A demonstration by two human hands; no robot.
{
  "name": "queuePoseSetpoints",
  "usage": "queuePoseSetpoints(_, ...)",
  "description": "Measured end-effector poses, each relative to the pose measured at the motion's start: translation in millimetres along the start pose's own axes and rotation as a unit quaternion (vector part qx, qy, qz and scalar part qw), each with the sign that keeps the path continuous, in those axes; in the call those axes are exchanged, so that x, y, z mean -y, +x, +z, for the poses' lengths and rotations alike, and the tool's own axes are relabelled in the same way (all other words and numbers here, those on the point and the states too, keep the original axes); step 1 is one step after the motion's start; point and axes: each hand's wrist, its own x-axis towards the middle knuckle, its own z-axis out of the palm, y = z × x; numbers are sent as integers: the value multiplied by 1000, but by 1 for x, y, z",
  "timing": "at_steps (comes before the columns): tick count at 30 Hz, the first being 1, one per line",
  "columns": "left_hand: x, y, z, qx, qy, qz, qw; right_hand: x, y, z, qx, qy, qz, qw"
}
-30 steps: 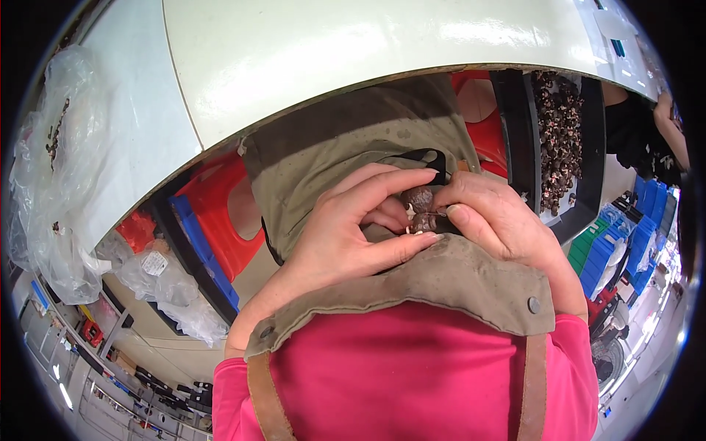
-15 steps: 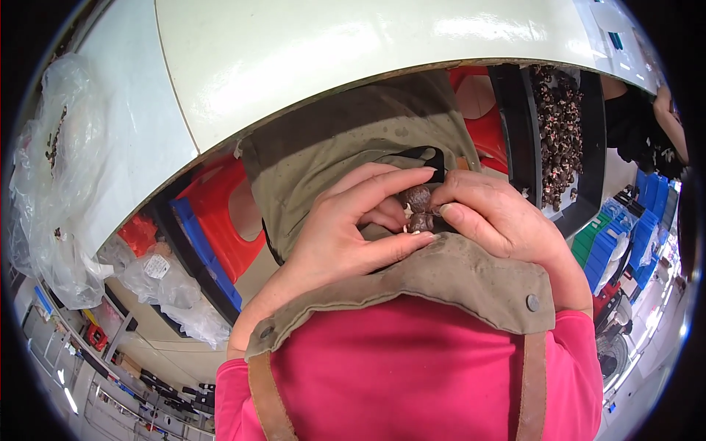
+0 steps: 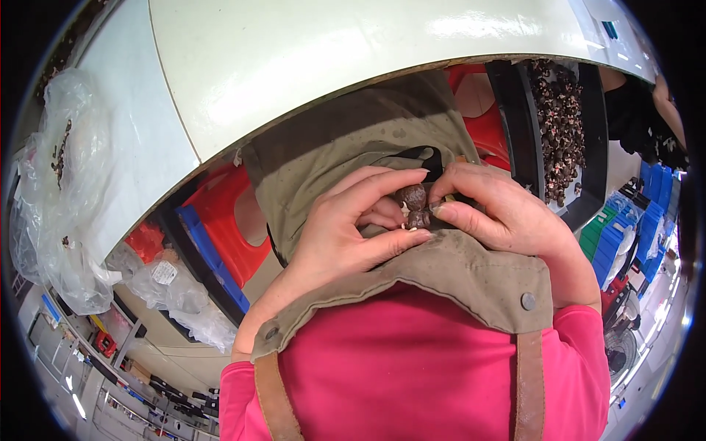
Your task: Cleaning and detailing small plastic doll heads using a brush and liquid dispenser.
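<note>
Between the thumb and fingers of my left hand point(image 3: 334, 220) is a small dark brown figurine point(image 3: 412, 197), with a rounded head and pale bits at its front. Just to its right, my right hand point(image 3: 496, 213) is closed in a pinch, thumb against the bent index finger, close against the figurine's side. Whatever sits in that pinch is too small to make out. Both hands are over my lap, above the turned-up bib of an olive apron point(image 3: 471, 275).
A white worktable point(image 3: 309, 51) curves across the top. At the right, a dark tray point(image 3: 592, 173) holds many small brown and pale pieces. Clear plastic bags point(image 3: 81, 242) hang at the left. Red stools point(image 3: 239, 235), blue bins point(image 3: 614, 250) and another person's arm point(image 3: 665, 110) are around.
My right hand has shifted slightly, and its thumb and index finger sit a little apart from the figurine's middle. The left hand keeps its hold. The whole view has tilted slightly.
</note>
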Motion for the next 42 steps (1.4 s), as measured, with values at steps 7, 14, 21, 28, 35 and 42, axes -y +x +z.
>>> queuePoseSetpoints(7, -1, 0, 4, -22, -31, -5, 999, -8, -1, -1, -20, 26, -39, 999)
queuePoseSetpoints(14, -1, 0, 3, -23, -34, -17, 999, -3, -3, -1, -34, 55, 17, 998)
queuePoseSetpoints(21, -1, 1, 2, -23, -34, -13, 999, -10, -2, 8, -30, -25, -53, 998)
queuePoseSetpoints(28, 0, 0, 3, -27, -48, -20, 998, -8, -3, 7, -9, -40, -34, 999)
queuePoseSetpoints(35, 1, -2, 2, -22, -45, -3, 999, -6, -3, 6, 7, -40, -24, 999)
queuePoseSetpoints(42, 2, -1, 3, -16, -52, 18, 998, -4, -1, 4, 22, 3, -21, 1000)
